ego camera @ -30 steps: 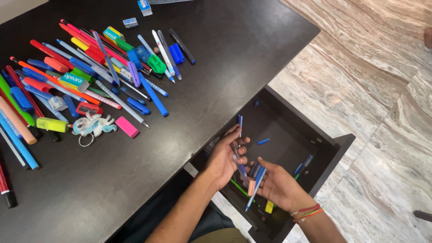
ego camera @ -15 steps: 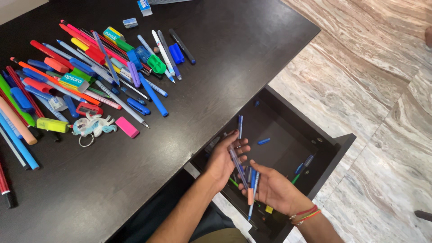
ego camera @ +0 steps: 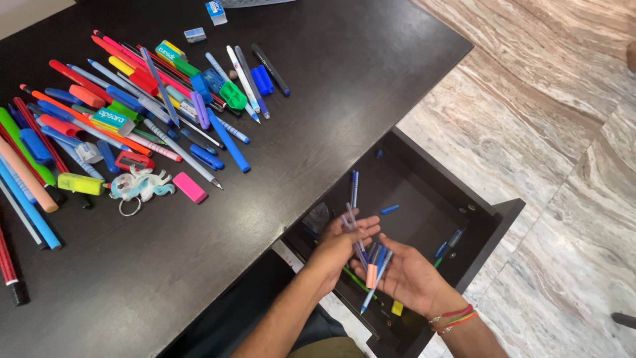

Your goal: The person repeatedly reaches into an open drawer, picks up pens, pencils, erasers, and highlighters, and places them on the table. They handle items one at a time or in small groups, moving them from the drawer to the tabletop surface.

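A: Nearest the camera, what do the hands show?

B: The right hand lies palm up, fingers half spread, cradling a few pens: blue ones and one with a peach barrel. The open palm serves as a tray, so the pens rest loose rather than gripped. The left hand is curled from above, fingertips pinched on one slim pen at the edge of the bunch, a hold suited to picking out a single piece.

A: Where do the pens sit relative to the furniture?

B: Over the open drawer, which is pulled out below the table edge. Both hands hang just above its dark interior.

A: What lies in the drawer itself?

B: A yellow eraser near the front, a green pen partly under the hands, a blue cap and another upright blue pen toward the back, more blue pieces at the right wall. They are scattered, well apart.

A: And farther off?

B: The dark table carries a dense spread of stationery: pens, markers, highlighters, erasers. A pink eraser and a pale keyring charm lie at its near fringe. The heap fills the left half; the table's right part beside the drawer is bare. Beyond is marble floor.
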